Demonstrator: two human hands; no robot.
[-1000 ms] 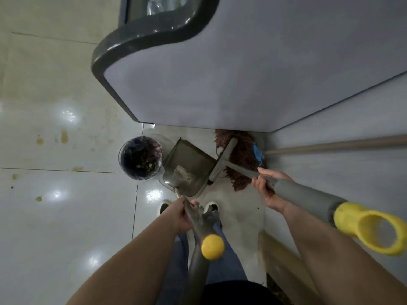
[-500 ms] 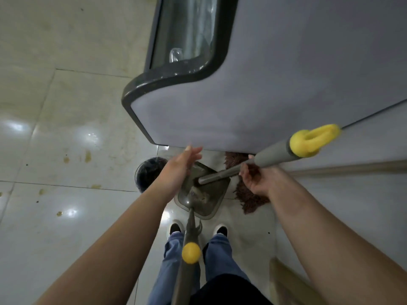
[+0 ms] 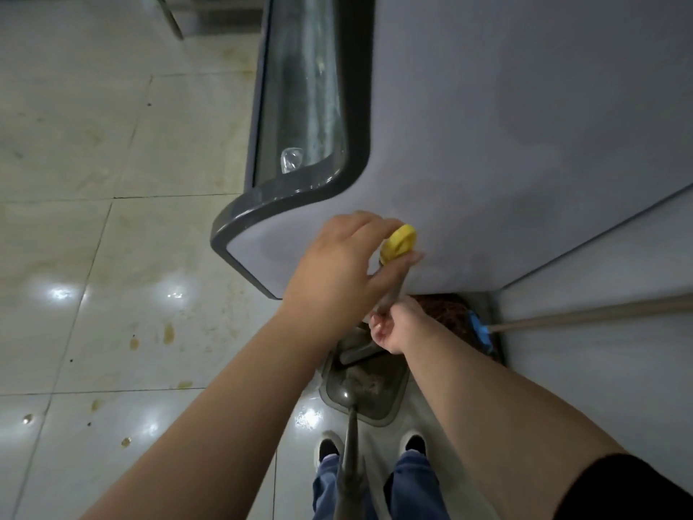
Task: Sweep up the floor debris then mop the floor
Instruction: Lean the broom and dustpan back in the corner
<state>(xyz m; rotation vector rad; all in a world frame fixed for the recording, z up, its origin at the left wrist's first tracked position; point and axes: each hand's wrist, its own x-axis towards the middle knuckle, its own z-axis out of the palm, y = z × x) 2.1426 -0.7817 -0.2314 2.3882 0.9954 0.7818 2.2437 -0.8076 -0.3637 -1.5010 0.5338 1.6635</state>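
- Head camera view, looking straight down past my two bare forearms to a glossy tiled floor point(image 3: 93, 257) with brown stains.
- My left hand point(image 3: 337, 268) is raised near the yellow cap point(image 3: 399, 243) on the broom handle; my thumb touches the cap, and I cannot tell whether my other fingers close on it.
- My right hand point(image 3: 397, 324) is lower, fingers curled round the grey broom handle point(image 3: 392, 294).
- The grey dustpan point(image 3: 365, 388) sits on the floor just ahead of my shoes point(image 3: 412, 442), with dust inside; its long handle point(image 3: 350, 463) rises between my legs.
- A brown mop head point(image 3: 450, 313) with a blue clip lies in the corner to the right, its pole point(image 3: 600, 313) running off right.
- A large grey cabinet point(image 3: 506, 125) with a glass front fills the upper right.
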